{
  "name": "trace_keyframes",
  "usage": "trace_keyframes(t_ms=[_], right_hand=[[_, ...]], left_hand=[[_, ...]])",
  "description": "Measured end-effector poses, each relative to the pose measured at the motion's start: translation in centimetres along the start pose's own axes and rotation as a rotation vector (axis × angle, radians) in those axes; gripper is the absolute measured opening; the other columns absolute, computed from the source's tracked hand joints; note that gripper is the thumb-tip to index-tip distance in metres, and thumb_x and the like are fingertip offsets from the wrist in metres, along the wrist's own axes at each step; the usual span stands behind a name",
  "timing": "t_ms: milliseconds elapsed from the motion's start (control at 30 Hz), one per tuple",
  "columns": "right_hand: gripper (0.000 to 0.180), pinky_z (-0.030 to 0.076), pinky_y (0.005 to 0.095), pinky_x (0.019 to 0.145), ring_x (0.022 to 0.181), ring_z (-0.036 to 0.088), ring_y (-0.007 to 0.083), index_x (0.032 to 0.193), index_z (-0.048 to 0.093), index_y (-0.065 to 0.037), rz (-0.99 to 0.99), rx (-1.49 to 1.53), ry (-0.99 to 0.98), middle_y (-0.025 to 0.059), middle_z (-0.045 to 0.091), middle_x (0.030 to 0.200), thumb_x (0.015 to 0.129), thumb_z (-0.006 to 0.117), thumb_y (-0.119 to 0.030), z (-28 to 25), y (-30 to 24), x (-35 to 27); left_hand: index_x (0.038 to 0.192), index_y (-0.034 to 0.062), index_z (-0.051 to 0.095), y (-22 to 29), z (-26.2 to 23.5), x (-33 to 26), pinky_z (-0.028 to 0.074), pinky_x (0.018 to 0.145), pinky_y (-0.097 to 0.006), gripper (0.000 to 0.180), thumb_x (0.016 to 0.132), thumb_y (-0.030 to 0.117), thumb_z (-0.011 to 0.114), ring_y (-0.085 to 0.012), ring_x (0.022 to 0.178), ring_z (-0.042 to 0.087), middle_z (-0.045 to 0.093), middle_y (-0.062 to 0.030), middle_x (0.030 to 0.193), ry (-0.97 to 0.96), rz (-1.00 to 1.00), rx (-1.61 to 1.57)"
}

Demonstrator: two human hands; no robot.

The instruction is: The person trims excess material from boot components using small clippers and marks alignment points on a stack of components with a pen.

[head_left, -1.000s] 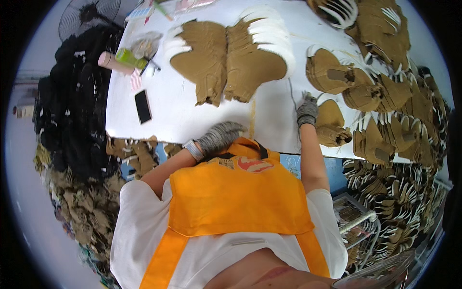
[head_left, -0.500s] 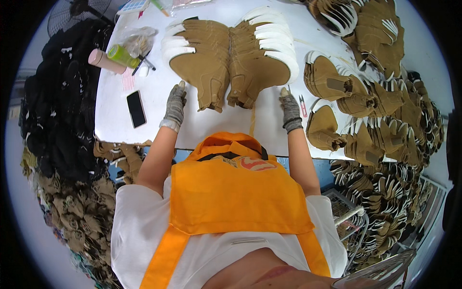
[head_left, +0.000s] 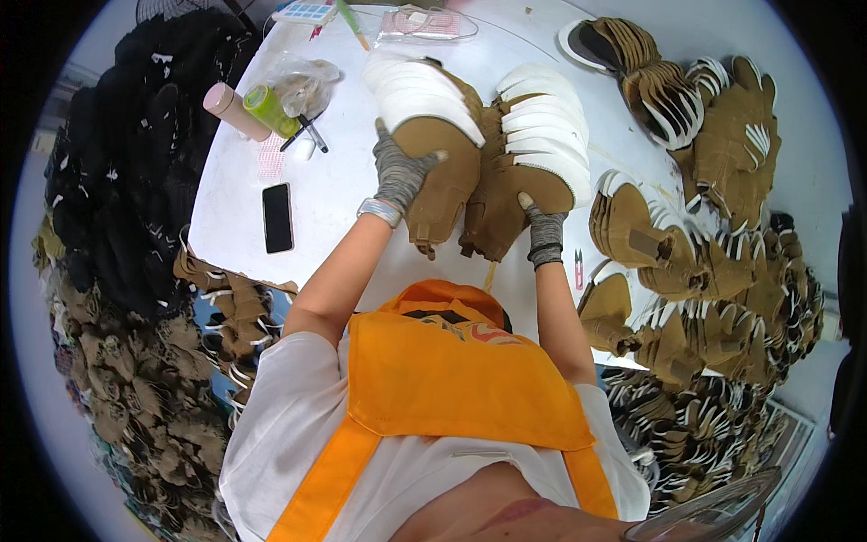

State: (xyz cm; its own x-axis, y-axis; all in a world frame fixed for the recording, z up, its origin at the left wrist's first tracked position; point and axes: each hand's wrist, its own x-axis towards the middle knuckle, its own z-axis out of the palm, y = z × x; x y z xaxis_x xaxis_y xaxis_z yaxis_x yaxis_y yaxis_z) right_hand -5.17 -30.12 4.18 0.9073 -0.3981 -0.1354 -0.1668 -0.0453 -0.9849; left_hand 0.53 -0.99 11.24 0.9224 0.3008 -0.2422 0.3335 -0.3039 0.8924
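Two fanned stacks of tan suede pieces with white lining lie side by side on the white table [head_left: 334, 194]. My left hand [head_left: 402, 172], in a grey knit glove, presses on the left stack [head_left: 433, 117] and grips its brown lower part. My right hand [head_left: 542, 226], also gloved, holds the lower edge of the right stack [head_left: 533, 149]. Both forearms reach up from my orange apron.
A black phone [head_left: 277, 218], a pink tube [head_left: 232, 110], a green bottle [head_left: 268, 110], pens and a plastic bag sit at the table's left. Small red snips [head_left: 578, 268] lie right of my wrist. Heaps of tan pieces [head_left: 695, 253] crowd the right; dark material piles on the left.
Both hands have moved up from the table's near edge onto the two stacks. The stacks have been pushed closer together and stand more upright.
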Motion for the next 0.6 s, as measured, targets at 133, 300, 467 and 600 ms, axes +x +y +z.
trace_keyframes(t_ms=[133,300,467,600], right_hand=[[0.109,0.042,0.0384,0.098,0.114,0.049,0.0289,0.131,0.024,0.003,-0.148,-0.284,0.096,0.0167,0.049,0.125,0.051,0.094,-0.022,1.4,-3.9,-0.2],[0.11,0.039,0.0379,0.102,0.116,0.046,0.029,0.132,0.023,0.001,-0.212,-0.484,0.148,0.0162,0.046,0.126,0.049,0.093,-0.021,2.2,-5.5,-0.5],[0.112,0.037,0.0388,0.103,0.117,0.045,0.0294,0.133,0.023,0.0,-0.134,-0.391,0.16,0.0157,0.045,0.126,0.049,0.093,-0.023,2.5,-5.3,-1.2],[0.112,0.035,0.039,0.105,0.118,0.045,0.0298,0.132,0.025,0.0,-0.199,-0.542,0.146,0.0154,0.046,0.126,0.048,0.093,-0.03,2.5,-5.2,-2.5]], left_hand=[[0.148,0.0043,0.001,3.5,0.8,-2.1,0.041,0.103,-0.043,0.136,0.052,0.036,0.092,-0.037,0.12,0.044,0.033,-0.0226,0.135,0.044,0.052,0.348],[0.148,0.0051,0.004,2.7,1.0,-1.3,0.034,0.107,-0.043,0.133,0.053,0.041,0.09,-0.0365,0.127,0.036,0.032,-0.0227,0.137,-0.092,0.089,0.167],[0.148,0.007,0.006,1.9,3.4,-3.7,0.03,0.109,-0.045,0.127,0.057,0.037,0.088,-0.0389,0.13,0.032,0.027,-0.0241,0.142,0.061,0.247,0.392],[0.149,0.0075,0.005,1.8,3.1,-4.3,0.027,0.111,-0.045,0.125,0.059,0.039,0.086,-0.0408,0.131,0.03,0.024,-0.0252,0.144,0.037,0.332,0.442]])
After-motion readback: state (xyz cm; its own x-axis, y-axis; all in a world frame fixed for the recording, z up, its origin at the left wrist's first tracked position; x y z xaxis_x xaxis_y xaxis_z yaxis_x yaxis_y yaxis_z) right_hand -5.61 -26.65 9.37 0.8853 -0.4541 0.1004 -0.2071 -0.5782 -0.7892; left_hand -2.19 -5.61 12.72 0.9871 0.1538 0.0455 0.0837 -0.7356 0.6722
